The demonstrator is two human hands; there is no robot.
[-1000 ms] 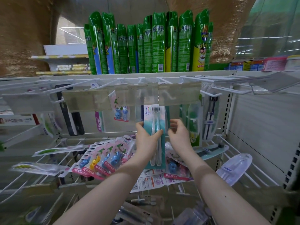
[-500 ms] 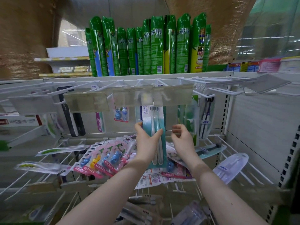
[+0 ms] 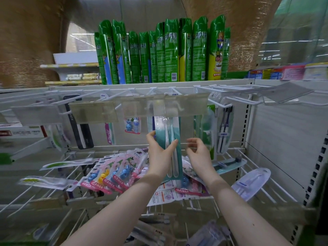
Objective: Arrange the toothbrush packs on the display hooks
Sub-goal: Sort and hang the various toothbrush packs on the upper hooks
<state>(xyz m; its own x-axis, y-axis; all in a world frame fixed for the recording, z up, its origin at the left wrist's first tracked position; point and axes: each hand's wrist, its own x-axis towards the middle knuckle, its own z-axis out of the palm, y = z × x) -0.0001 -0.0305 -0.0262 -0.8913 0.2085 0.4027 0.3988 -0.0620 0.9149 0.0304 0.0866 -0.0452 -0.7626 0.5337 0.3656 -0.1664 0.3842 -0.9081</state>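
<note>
Clear label strip (image 3: 191, 105) across the hooks (image 3: 174, 91), green pack (image 3: 205, 132) hanging close right, open gap beside teal pack (image 3: 177, 128)

Soft, rather dim overhead store light with a green cast and faint shadows. Glare streaks the green spray cans (image 3: 170, 50) and clear label strips (image 3: 191, 105). Left-side toothbrush packs (image 3: 44, 181) smear with blur; wide-angle distortion bows the shelf edge (image 3: 71, 87) and the right upright (image 3: 319, 166).

Teal toothbrush pack (image 3: 160, 127) now sits higher, its top up behind the clear label strip (image 3: 191, 105). Right hand (image 3: 199, 155) is off the pack's edge, just beside it, fingers loosely spread. Left hand (image 3: 159, 155) has risen with the pack.
</note>
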